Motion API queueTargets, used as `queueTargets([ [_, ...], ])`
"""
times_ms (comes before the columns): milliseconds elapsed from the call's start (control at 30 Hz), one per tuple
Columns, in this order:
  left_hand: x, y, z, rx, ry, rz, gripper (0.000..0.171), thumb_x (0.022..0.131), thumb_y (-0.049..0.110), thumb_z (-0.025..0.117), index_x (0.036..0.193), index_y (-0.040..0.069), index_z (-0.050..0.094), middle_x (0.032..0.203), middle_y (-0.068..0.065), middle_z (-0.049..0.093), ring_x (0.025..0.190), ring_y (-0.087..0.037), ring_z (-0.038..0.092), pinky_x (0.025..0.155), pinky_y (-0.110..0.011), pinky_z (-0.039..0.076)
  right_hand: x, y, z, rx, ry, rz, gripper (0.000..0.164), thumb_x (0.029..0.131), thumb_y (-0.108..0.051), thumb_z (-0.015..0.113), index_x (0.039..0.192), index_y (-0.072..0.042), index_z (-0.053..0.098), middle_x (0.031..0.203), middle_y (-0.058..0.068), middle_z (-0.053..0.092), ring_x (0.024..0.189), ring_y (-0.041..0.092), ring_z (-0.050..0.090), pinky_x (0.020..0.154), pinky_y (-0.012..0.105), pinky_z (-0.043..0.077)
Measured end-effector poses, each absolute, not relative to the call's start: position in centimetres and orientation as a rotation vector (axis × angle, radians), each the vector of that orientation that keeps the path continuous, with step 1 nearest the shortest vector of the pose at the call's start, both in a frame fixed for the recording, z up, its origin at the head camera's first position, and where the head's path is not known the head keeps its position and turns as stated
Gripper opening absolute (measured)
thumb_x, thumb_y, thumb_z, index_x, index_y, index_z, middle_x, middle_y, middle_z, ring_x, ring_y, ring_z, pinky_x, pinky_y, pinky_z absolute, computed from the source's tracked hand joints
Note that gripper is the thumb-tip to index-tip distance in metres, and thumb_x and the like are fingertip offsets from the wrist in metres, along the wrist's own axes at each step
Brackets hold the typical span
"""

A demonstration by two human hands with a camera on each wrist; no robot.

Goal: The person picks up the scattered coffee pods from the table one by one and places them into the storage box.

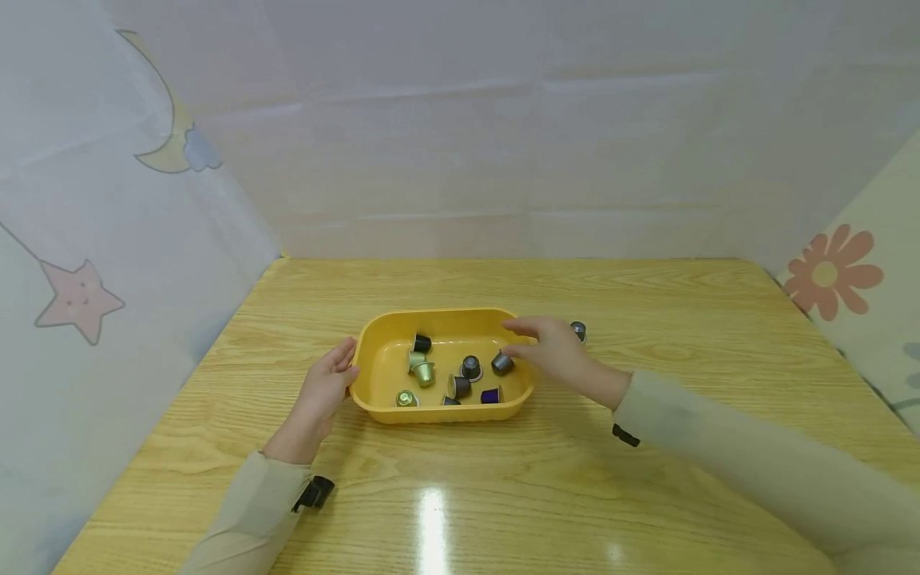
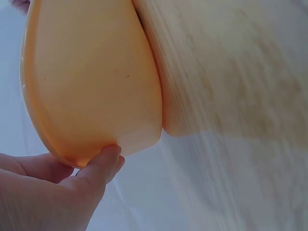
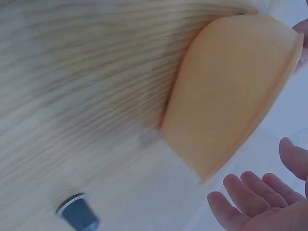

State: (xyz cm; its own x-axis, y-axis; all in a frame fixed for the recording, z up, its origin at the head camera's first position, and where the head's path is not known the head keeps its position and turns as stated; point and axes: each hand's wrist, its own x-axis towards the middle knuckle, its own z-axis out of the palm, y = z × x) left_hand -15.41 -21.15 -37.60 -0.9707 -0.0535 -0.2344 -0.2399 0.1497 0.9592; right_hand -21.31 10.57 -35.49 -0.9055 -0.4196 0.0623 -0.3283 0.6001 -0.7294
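A yellow plastic tub [image 1: 446,415] sits on the table with several coffee capsules scattered inside. Its left end is in the grip of my left hand [image 1: 323,391], whose thumb [image 2: 102,161] presses the outer wall near the rim. Over the tub's right end hovers my right hand [image 1: 557,347], fingers and thumb spread apart and nothing between them in the right wrist view. Just below its fingertips lies a grey capsule [image 1: 502,364]. Green capsules [image 1: 425,374] lie left of centre, a black capsule [image 1: 422,343] behind them, and a purple capsule [image 1: 491,395] near the front wall.
One more dark capsule [image 1: 578,330] stands on the wooden table [image 1: 460,495], right of the tub and behind my right hand. Pale printed cloth [image 1: 460,160] hangs around the back and sides of the table.
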Motion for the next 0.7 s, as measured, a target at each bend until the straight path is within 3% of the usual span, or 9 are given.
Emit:
queueTargets([
  [167, -15.4, -21.1, -37.6, -0.299, 2.266, 1.943, 0.056, 0.104, -0.001, 0.034, 0.155, 0.001, 0.012, 0.16, -0.016, 0.015, 0.145, -0.03, 0.019, 0.111, -0.047, 0.031, -21.7, 12.8, -35.9, -0.599, 2.783, -1.205, 0.045, 0.092, -0.009, 0.067, 0.132, 0.008, 0.055, 0.133, 0.025, 0.055, 0.125, 0.042, 0.048, 0.101, 0.054, 0.042],
  [400, -15.5, -21.2, -37.7, -0.303, 2.264, 1.942, 0.056, 0.104, 0.0, 0.035, 0.155, 0.002, 0.012, 0.16, -0.015, 0.015, 0.145, -0.029, 0.02, 0.111, -0.046, 0.031, -22.5, 15.5, -36.9, -0.535, 2.89, -1.202, 0.047, 0.092, -0.009, 0.067, 0.134, 0.007, 0.054, 0.133, 0.028, 0.054, 0.114, 0.042, 0.056, 0.09, 0.052, 0.05],
  [700, -15.4, -21.2, -37.7, -0.294, 2.273, 1.935, 0.056, 0.104, 0.0, 0.035, 0.155, 0.001, 0.011, 0.16, -0.015, 0.014, 0.145, -0.029, 0.018, 0.112, -0.045, 0.029, -24.0, 17.3, -37.9, -0.458, 2.859, -1.189, 0.051, 0.094, -0.009, 0.065, 0.139, 0.008, 0.047, 0.141, 0.029, 0.045, 0.132, 0.046, 0.036, 0.104, 0.061, 0.033],
])
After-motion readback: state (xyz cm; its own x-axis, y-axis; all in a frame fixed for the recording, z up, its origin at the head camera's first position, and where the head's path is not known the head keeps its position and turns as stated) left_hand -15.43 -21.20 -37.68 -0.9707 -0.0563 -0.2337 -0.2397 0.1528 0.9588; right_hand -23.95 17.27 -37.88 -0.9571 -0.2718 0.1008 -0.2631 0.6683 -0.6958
